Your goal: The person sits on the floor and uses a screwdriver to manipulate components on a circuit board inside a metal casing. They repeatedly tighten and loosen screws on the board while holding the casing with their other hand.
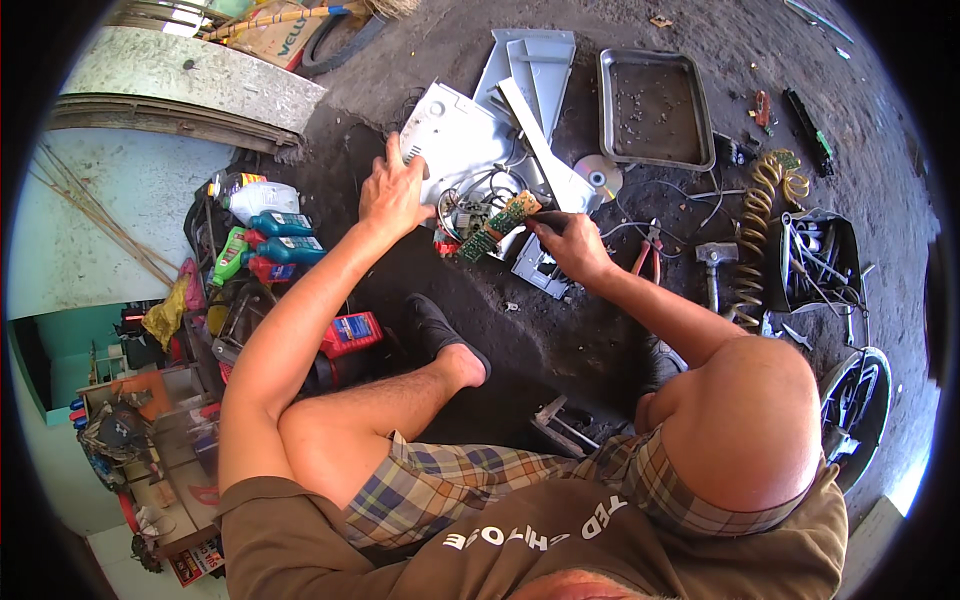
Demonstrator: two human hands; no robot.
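Note:
A white metal device casing (455, 125) lies on the dark ground in front of me, its wires and inner parts showing. My left hand (393, 192) rests at the casing's left edge, fingers spread and thumb pointing inward. A green circuit board (490, 235) sits tilted over the casing's near side, with loose wires around it. The fingers of my right hand (568, 243) are closed at the board's right end; the fingertips look dark. Just below the board is a silver metal drive-like part (540, 268). A long white strip (540, 140) lies across the casing's right side.
A metal tray (655, 110) with small bits, a disc (598, 177), pliers (650, 250), a hammer (715, 270), a coil spring (757, 230) and a tool box (825, 260) lie to the right. Several bottles (275, 225) stand left. A grey panel (530, 75) lies beyond the casing.

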